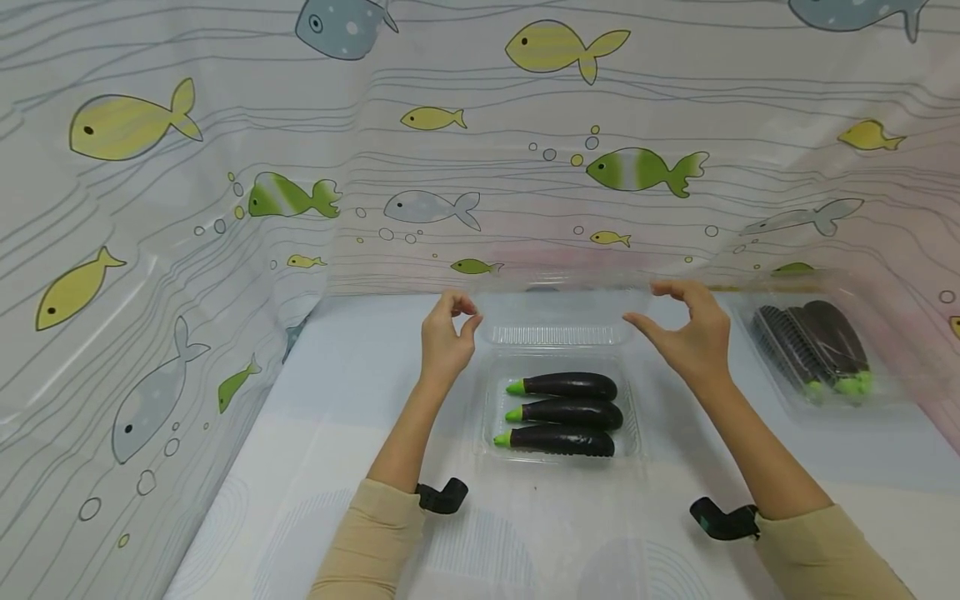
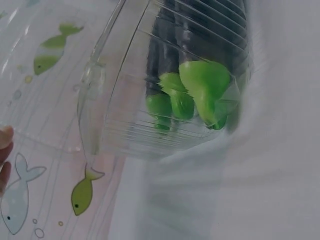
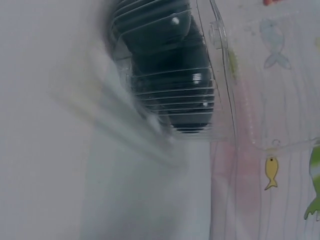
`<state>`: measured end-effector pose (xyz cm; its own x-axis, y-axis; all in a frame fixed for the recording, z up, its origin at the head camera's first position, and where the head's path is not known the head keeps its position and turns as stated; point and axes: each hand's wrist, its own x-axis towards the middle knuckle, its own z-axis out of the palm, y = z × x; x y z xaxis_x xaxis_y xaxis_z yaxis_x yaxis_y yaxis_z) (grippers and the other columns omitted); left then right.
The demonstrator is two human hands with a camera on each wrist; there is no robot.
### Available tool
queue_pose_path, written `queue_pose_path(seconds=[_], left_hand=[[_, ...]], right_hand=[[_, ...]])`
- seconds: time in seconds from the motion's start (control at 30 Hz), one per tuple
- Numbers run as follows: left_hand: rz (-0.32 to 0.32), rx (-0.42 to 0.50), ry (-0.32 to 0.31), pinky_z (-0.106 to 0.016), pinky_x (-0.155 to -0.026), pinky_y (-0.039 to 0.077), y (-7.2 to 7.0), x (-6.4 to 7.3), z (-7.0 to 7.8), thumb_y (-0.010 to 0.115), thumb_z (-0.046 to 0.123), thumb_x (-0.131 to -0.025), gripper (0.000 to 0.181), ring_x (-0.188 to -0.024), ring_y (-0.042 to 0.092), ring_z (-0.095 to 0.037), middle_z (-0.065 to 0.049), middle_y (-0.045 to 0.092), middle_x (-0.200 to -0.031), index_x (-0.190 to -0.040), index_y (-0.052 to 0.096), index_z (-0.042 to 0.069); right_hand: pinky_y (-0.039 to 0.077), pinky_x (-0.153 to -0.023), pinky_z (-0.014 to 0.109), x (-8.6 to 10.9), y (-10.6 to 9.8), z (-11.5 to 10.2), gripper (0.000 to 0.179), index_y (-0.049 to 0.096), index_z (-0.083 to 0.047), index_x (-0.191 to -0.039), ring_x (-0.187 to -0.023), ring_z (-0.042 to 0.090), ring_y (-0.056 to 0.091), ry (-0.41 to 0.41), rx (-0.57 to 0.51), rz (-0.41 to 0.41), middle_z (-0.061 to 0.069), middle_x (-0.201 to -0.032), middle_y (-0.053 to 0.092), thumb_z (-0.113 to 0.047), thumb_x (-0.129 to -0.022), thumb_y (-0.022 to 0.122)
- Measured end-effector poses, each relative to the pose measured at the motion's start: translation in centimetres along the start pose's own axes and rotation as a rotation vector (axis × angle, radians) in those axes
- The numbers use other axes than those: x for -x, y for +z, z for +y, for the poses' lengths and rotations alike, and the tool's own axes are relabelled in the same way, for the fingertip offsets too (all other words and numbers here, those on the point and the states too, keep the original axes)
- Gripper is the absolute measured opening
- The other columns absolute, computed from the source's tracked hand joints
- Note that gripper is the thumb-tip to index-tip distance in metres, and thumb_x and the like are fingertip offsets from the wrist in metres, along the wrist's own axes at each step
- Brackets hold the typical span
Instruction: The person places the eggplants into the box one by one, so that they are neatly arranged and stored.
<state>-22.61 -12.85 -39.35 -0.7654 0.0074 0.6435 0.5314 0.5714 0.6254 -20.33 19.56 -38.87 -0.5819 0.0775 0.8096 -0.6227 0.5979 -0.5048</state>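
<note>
A clear plastic clamshell box [image 1: 558,460] stands in front of me with its lid [image 1: 555,310] raised on the far side. Three dark eggplants [image 1: 573,412] lie in its base, green stem ends to the left. My left hand [image 1: 446,337] pinches the lid's left edge with thumb and forefinger. On the other side, my right hand [image 1: 686,337] holds the lid's right edge, thumb and forefinger spread apart. In the left wrist view, fingertips [image 2: 5,145] show beside the lid at the frame's edge. The right wrist view shows the eggplants' [image 3: 172,85] rounded ends through the ribbed wall.
Another clear box [image 1: 795,408] at the right holds several dark eggplants [image 1: 832,342], its lid [image 1: 877,308] raised. A pale cloth [image 1: 360,375] covers the table. Behind it hangs a fish-patterned curtain [image 1: 465,167]. Each wrist carries a black camera mount [image 1: 444,496].
</note>
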Motion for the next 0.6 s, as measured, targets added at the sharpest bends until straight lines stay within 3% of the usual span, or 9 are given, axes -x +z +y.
queue_pose_path(seconds=[0.6], left_hand=[[-0.016,-0.022,0.013,-0.039,-0.084,0.05,-0.4,0.7,0.3,0.074,-0.006,-0.08,0.022,-0.086,0.062,-0.025,-0.01,0.063,-0.085,-0.091,0.055,0.001]], right_hand=[[0.042,-0.092,0.022,-0.6,-0.6,-2.0,0.049,0.068,0.005,-0.103,-0.096,0.012,0.058,-0.032,-0.076,0.004,0.013,-0.097,0.068,0.006,-0.058,0.089]])
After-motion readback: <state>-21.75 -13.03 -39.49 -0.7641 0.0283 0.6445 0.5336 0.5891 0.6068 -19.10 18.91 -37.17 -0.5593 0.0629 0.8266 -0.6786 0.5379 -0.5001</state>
